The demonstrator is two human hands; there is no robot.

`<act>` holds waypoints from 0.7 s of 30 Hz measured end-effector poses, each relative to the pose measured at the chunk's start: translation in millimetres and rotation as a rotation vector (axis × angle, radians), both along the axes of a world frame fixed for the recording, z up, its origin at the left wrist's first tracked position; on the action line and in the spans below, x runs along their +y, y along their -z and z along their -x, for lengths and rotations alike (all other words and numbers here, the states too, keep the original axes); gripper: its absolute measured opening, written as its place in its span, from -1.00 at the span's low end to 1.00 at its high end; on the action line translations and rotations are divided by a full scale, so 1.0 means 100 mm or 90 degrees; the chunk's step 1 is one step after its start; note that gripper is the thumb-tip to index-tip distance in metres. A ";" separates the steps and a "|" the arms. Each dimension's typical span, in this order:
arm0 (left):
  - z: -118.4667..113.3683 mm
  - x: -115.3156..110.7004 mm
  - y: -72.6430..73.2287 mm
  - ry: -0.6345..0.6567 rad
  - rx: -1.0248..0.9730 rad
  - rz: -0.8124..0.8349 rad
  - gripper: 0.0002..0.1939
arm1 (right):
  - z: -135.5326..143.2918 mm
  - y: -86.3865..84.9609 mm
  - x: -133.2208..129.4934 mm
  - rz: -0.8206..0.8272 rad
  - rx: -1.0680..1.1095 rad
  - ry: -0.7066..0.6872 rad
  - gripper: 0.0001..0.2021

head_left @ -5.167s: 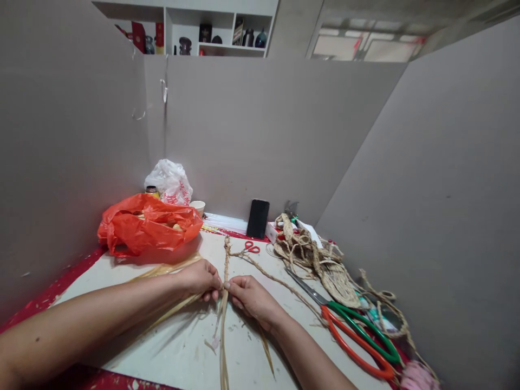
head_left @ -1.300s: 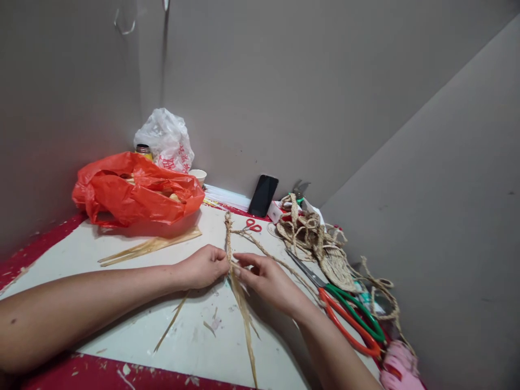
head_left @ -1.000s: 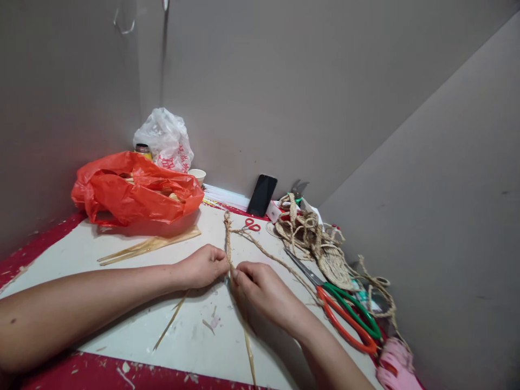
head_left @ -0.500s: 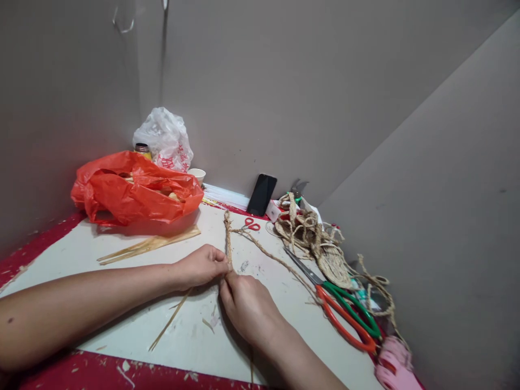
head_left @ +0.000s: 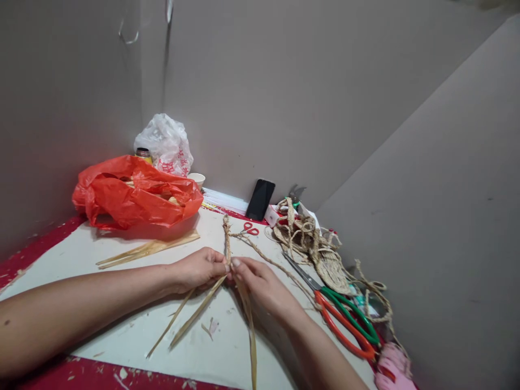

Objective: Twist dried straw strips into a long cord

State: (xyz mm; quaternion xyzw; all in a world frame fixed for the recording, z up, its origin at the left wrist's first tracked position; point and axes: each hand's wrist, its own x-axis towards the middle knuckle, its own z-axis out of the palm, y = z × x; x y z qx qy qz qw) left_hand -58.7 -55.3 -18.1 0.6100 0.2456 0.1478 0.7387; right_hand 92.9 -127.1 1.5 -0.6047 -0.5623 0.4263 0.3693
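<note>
Over the pale board, my left hand (head_left: 205,269) pinches the lower end of a braided straw cord (head_left: 227,241) between thumb and fingers. Close against it on the right, my right hand (head_left: 260,279) grips a flat straw strand (head_left: 249,330) that hangs toward the front edge. Another strand (head_left: 197,314) runs from the fingertips down to the left, with a thinner one beside it. The braid points away from me, its knobbly tip at the far end. A thin twisted cord (head_left: 270,254) extends from near the braid toward the right. My fingers partly hide where the strands meet.
Large scissors (head_left: 333,306) with red and green handles lie at right, beside coiled straw rope (head_left: 333,265). Small red scissors (head_left: 249,229) and a phone (head_left: 260,199) are behind. Loose straw strips (head_left: 150,249) lie before a red plastic bag (head_left: 138,192). Grey walls enclose the table.
My right hand has turned and opened out from its curled position, now holding a strand at the braid's end. The strands below the hands have come into view. My left hand stays nearly still.
</note>
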 end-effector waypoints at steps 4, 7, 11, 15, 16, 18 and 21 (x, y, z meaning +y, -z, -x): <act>0.00 0.00 0.02 0.007 0.025 -0.007 -0.63 | 0.10 0.10 0.01 0.174 0.144 -0.030 -0.62; 0.00 0.00 0.00 0.000 0.065 -0.020 -0.66 | 0.05 0.12 0.04 0.183 0.112 -0.043 -0.59; 0.02 0.05 0.00 0.052 0.087 -0.137 -0.69 | -0.05 0.17 0.08 0.191 0.092 -0.109 -0.58; 0.05 0.11 -0.01 0.060 0.119 -0.269 -0.73 | -0.07 0.20 0.09 0.223 0.175 -0.118 -0.64; 0.06 0.11 -0.02 0.062 0.127 -0.291 -0.75 | -0.07 0.21 0.09 0.229 0.201 -0.113 -0.65; 0.08 0.12 -0.06 0.069 0.146 -0.315 -0.80 | -0.05 0.21 0.09 0.239 0.238 -0.090 -0.66; 0.10 0.10 -0.12 0.079 0.174 -0.257 -0.87 | 0.01 0.24 0.08 0.224 0.233 -0.034 -0.65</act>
